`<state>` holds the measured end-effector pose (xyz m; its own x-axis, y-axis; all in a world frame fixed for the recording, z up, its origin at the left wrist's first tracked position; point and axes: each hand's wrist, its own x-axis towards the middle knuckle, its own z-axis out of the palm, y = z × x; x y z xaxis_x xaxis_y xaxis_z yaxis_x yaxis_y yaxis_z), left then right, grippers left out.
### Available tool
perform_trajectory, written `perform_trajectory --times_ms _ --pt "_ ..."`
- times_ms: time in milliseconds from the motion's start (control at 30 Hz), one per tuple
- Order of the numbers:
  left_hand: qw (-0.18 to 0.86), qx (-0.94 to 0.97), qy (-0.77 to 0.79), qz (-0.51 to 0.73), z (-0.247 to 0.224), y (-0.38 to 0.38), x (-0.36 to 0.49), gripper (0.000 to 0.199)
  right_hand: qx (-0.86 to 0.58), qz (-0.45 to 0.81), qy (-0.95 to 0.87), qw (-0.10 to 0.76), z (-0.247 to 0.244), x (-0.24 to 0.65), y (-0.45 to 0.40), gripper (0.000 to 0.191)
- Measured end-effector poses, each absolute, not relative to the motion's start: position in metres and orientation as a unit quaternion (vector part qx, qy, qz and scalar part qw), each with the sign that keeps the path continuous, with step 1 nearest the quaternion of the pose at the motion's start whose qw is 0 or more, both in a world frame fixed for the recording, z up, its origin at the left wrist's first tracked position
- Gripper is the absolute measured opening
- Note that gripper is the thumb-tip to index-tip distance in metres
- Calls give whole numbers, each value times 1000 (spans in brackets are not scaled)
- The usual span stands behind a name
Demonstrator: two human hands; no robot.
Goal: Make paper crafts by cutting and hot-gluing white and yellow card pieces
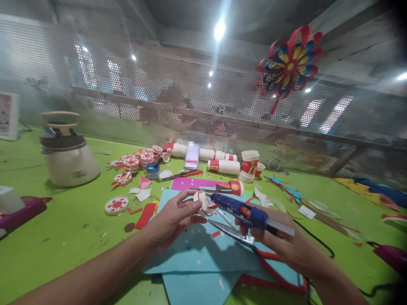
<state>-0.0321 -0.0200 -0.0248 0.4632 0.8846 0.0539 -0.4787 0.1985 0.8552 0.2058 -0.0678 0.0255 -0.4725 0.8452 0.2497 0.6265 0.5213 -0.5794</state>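
My left hand [181, 214] pinches a small white paper piece with red edges [202, 202], curled into a loop. In my right hand [276, 237] is a blue hot glue gun [240, 208], its nozzle close to the paper piece. A clear glue stick [281, 226] pokes out of the gun's back end. Below the gun, scissors with red handles [235, 234] lie spread on light blue paper sheets [203, 258]. Small red and white scraps are scattered over the sheets.
A beige thermos jug [68, 159] stands at left. Behind my hands are stacked paper cups [249, 163], cup rolls [222, 167], decorated white discs [116, 205] and a blue jar [152, 170]. A black cord [318, 239] runs along the right. A paper flower [290, 65] hangs above.
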Motion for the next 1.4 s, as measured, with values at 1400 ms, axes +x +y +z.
perform_trajectory --times_ms 1400 --pt "730 440 226 471 -27 -21 -32 26 -449 240 -805 306 20 196 -73 32"
